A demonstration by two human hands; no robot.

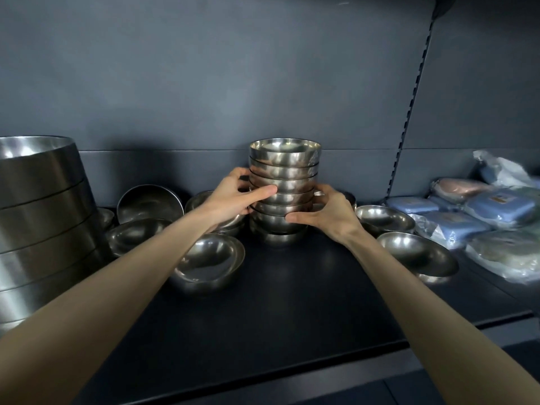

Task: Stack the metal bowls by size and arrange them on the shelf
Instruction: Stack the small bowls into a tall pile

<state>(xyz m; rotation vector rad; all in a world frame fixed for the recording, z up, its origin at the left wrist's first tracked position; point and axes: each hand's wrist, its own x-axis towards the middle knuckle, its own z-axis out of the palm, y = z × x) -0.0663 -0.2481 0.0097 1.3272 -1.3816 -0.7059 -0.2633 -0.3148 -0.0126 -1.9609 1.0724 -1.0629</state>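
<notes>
We're at the shelf [277, 305] now, both arms stretched out to the stack of small steel bowls [284, 176] standing near the back wall, right in the middle. The left hand [232, 200] wraps the stack's left side, thumb laid across the front, fingers curled round behind. The right hand [328, 213] grips lower on the right side, thumb pressed on the front of a lower bowl. We count roughly eight bowls nested there, rims level, the column upright. Whether it sits on the shelf or is just lifted, we can't tell.

So we'd call this well under way, not finished. Loose bowls lie all around: a wide bowl [209, 263] near left, a tilted bowl [150, 201] far left, another bowl [137, 233] just in front of it, a shallow bowl [384, 219] right of the stack, and a larger bowl [418, 255] nearer on the right. Those look like different sizes, so they want sorting and stacks of their own.

At far left a tall stack of large steel basins [41, 214] appears done. Wrapped cloth packs [496, 214] fill the right end.
</notes>
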